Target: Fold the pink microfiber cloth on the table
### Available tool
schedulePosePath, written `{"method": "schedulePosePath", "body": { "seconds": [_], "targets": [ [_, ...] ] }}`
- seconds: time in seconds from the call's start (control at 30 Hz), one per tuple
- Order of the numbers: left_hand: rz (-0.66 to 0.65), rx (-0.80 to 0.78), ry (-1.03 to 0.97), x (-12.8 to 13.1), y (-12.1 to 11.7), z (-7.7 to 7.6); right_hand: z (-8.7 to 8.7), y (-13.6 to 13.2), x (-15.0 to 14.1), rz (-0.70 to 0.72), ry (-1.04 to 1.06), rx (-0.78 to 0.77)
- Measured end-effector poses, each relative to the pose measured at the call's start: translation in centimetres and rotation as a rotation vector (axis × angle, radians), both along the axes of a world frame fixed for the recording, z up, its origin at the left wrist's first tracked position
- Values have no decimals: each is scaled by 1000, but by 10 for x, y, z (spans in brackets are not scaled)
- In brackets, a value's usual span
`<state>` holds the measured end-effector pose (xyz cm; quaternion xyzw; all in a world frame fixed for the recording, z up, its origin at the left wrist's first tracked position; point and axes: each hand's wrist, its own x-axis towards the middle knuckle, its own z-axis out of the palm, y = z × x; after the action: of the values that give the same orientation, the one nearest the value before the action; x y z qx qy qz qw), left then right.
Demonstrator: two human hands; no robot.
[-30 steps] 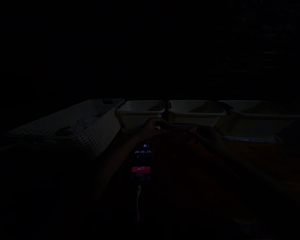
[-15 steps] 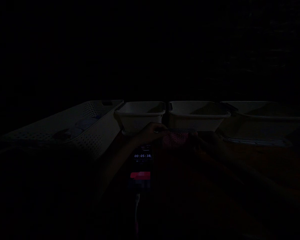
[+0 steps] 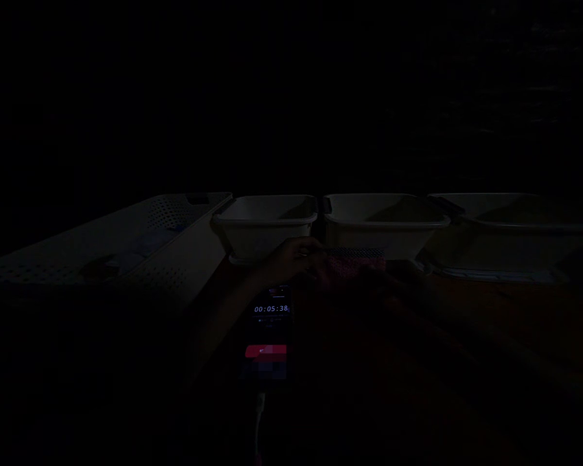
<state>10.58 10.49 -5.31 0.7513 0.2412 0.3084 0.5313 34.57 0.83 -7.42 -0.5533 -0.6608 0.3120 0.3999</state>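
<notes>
The scene is very dark. My left hand is closed on the left end of a pink patterned cloth in front of the white bins. My right hand is barely visible at the cloth's right side, and its fingers cannot be made out. The cloth lies low over the table between both hands, with a dark dotted edge along its top.
A white perforated basket with some items in it stands at the left. Three white bins line the back. A phone showing a timer lies on the wooden table, with a cable at its near end.
The pink cloth has come into view between my hands, where only a dark dotted strip showed before. The timer went from 00:05:37 to 00:05:38. The view shifted slightly.
</notes>
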Motion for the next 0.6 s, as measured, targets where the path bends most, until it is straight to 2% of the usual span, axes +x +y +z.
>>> {"method": "schedulePosePath", "body": {
  "seconds": [0.2,0.3,0.43,0.6],
  "targets": [
    [1,93,77,-2,0,3,2,-2,1,-22,-87,102],
    [-44,106,161,-6,5,-1,2,-4,3,38,-145,80],
    [-155,150,277,-9,8,-5,2,-5,7,37,-251,30],
    [-235,180,340,-10,4,-2,3,-13,1,0,-180,-11]
  ]
}}
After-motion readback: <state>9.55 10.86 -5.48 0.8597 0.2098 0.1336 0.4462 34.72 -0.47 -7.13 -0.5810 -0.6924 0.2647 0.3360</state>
